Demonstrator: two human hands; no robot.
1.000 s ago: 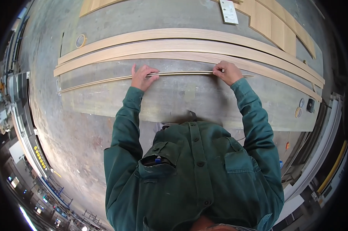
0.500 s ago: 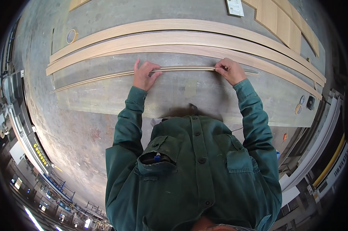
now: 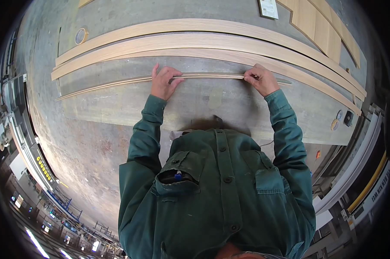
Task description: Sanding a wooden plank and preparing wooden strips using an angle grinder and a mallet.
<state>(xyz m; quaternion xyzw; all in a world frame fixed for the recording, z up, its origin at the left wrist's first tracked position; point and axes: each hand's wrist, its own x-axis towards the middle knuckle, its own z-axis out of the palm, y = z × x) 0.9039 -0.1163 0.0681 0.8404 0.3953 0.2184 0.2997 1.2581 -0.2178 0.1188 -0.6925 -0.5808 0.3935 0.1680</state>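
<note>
1. Across the near half of the wide grey table (image 3: 160,113), thin, pale, wood-coloured strips (image 3: 213,75) run left to right, close together; their exact number cannot be told.
2. At the strips' middle, the bare left hand (image 3: 164,82) grips them between thumb and forefinger, thumb on the near side, one outer finger raised.
3. Toward their right end, the bare right hand (image 3: 261,80) pinches them between closed fingertips; a short end sticks out to its right.
4. Just beyond the strips, three long, pale wooden boards (image 3: 195,42) lie roughly parallel.
5. At the far left, a yellowish ring-shaped tape roll (image 3: 86,34) sits just beside the farthest board.
6. On the far right are broad, light-brown wooden panels (image 3: 315,28), with a flat white rectangular object (image 3: 268,8) to their left.
7. Near the table's right end sits a small black object (image 3: 348,118).
</note>
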